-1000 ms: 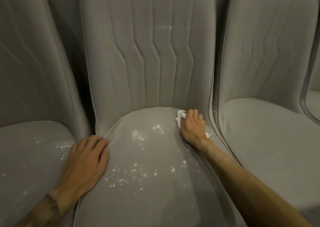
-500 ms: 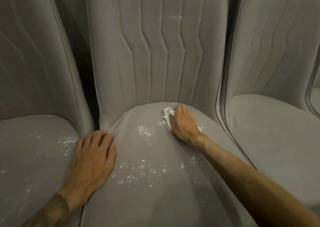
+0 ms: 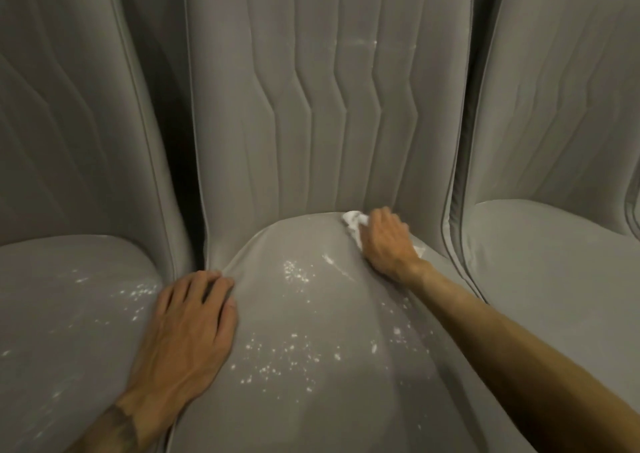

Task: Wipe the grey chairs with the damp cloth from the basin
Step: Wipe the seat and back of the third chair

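On middle grey chair seat [image 3: 346, 400]: crumpled white cloth [image 3: 352, 221] under right hand [image 3: 388, 244].

most of the cloth [image 3: 354, 223] is covered by the right hand [image 3: 388, 244]; only a bunched end past the fingers and a corner by the wrist are seen. above the grip, the chair [image 3: 329, 106] back is cut by the top edge.

Three grey upholstered chairs stand side by side: white specks dot the seats of the middle chair [image 3: 329, 314] and left chair [image 3: 69, 314], while the right chair [image 3: 554, 262] looks evenly grey. The white crumpled cloth [image 3: 352, 222] is bunched under my right hand [image 3: 388, 244] at the back of the middle seat, against the backrest.
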Action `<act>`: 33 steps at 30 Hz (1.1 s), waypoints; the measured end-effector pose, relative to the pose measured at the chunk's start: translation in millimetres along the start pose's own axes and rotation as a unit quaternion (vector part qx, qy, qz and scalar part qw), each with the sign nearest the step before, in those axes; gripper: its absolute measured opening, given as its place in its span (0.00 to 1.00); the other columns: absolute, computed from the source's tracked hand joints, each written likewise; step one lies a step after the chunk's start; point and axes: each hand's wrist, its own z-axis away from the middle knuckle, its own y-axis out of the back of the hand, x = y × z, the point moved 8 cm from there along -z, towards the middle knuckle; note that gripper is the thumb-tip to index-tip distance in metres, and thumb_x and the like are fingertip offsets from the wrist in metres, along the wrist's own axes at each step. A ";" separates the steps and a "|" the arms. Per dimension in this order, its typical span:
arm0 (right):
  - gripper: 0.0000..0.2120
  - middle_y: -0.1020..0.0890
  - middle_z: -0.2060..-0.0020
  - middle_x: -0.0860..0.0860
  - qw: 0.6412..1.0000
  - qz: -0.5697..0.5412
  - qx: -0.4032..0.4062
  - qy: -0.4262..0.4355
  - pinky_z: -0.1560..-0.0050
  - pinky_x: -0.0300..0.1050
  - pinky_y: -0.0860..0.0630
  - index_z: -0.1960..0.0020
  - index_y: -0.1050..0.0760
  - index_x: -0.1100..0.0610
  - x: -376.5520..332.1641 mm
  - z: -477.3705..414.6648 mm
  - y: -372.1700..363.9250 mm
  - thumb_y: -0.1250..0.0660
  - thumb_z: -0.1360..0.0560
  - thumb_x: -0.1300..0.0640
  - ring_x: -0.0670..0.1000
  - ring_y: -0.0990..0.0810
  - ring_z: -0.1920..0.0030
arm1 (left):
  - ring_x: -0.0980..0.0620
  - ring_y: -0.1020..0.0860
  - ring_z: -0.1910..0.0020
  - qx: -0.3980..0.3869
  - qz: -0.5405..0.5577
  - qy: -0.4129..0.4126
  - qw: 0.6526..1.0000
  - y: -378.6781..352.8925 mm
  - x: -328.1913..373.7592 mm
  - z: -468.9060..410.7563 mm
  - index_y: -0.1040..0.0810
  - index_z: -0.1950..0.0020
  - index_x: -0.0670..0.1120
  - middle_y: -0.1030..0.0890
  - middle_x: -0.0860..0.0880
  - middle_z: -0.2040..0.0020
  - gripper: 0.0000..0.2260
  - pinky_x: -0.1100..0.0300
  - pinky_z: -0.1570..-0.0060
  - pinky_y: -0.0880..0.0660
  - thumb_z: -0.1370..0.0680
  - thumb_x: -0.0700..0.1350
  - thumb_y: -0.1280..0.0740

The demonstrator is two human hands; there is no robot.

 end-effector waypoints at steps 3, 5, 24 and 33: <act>0.17 0.26 0.42 0.61 0.996 0.041 0.016 -0.076 0.44 0.56 0.33 0.41 0.30 0.62 11.6 -0.9 3.8 0.46 0.16 0.49 0.63 0.27 0.42 | 0.45 0.25 0.40 -0.002 0.003 0.003 1.000 -1.8 -0.4 0.9 0.23 0.37 0.50 0.24 0.48 0.39 0.15 0.48 0.37 0.32 0.17 0.52 0.44; 0.19 0.24 0.45 0.61 1.000 -0.001 0.020 -0.002 0.45 0.57 0.33 0.42 0.28 0.62 -25.2 8.2 -4.0 0.46 0.16 0.47 0.62 0.27 0.44 | 0.45 0.25 0.41 -0.001 0.003 0.000 1.000 -2.4 0.2 0.3 0.23 0.37 0.50 0.25 0.48 0.39 0.15 0.49 0.37 0.33 0.17 0.51 0.44; 0.14 0.26 0.49 0.59 1.000 -0.009 0.016 -0.021 0.50 0.55 0.33 0.47 0.30 0.61 42.9 50.4 24.8 0.44 0.16 0.50 0.62 0.27 0.49 | 0.45 0.26 0.43 0.012 0.008 -0.015 1.000 -1.6 -3.3 2.6 0.26 0.37 0.49 0.26 0.48 0.40 0.14 0.48 0.41 0.33 0.17 0.50 0.45; 0.18 0.26 0.52 0.58 0.992 -0.098 -0.025 0.082 0.49 0.55 0.31 0.48 0.29 0.60 -29.6 63.0 8.2 0.46 0.17 0.46 0.60 0.27 0.51 | 0.46 0.26 0.43 0.013 0.011 -0.008 1.000 2.9 -0.2 -0.7 0.25 0.37 0.50 0.26 0.50 0.40 0.13 0.49 0.41 0.33 0.17 0.50 0.45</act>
